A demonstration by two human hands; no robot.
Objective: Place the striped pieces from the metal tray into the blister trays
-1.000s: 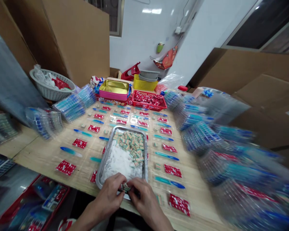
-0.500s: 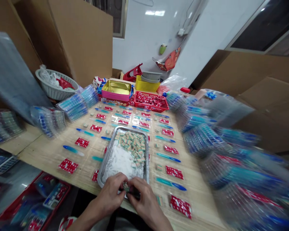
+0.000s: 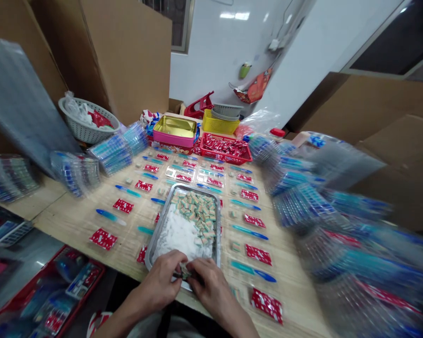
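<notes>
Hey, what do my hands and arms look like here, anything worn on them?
Your left hand and right hand are ungloved. The visible forearms show no sleeves, watch or bracelet. Fingertips are too unclear to check for small coverings.

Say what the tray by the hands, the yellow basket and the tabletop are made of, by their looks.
Tray: metal, satin sheen, perhaps stainless steel or aluminium; its grey rim catches light.
Yellow basket: probably moulded plastic, slightly glossy; evenly coloured with a patterned wall.
Tabletop: pale, fairly matt wood or wood-look laminate; grain streaks show, but not which.
</notes>
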